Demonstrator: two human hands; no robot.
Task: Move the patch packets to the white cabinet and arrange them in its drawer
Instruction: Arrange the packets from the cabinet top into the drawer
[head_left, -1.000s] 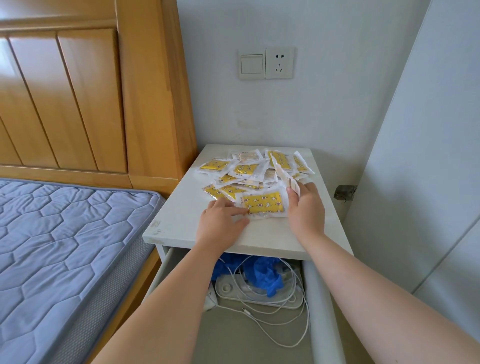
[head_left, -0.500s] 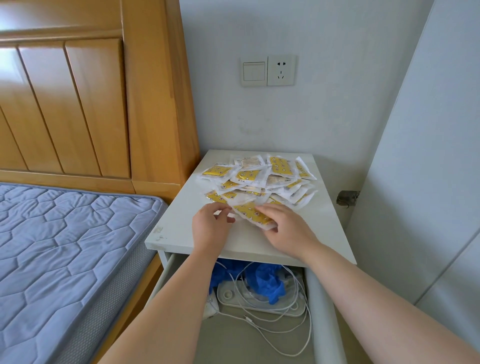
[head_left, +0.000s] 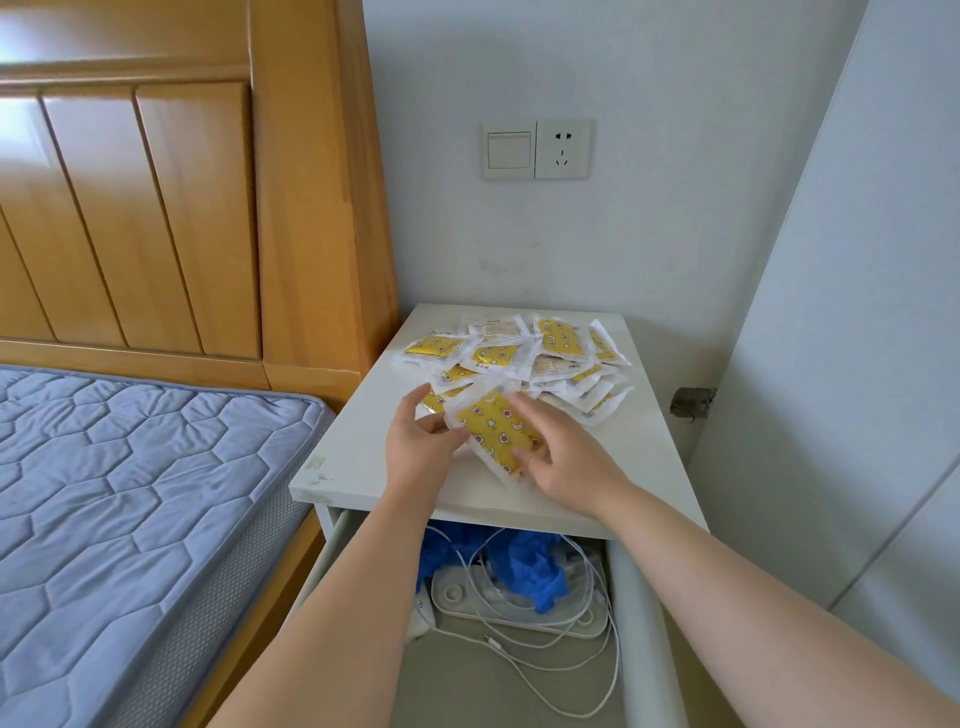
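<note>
Here the left hand (head_left: 422, 448) and right hand (head_left: 569, 464) each grip one patch packet (head_left: 496, 428) near the white cabinet's (head_left: 363, 480) front edge.

One head cam, wide-angle, looks fwd & down onto the white cabinet (head_left: 363, 467), close: forearms (head_left: 337, 623) enter from the bottom edge. Cabinet top at centre frame, open drawer (head_left: 641, 623) bottom centre, bed (head_left: 130, 493) at left, wall (head_left: 649, 234) w/ socket (head_left: 563, 148) across the top.

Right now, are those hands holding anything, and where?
Yes: one yellow packet. The left hand pinches its left edge, and the right hand grips its right side.
</note>
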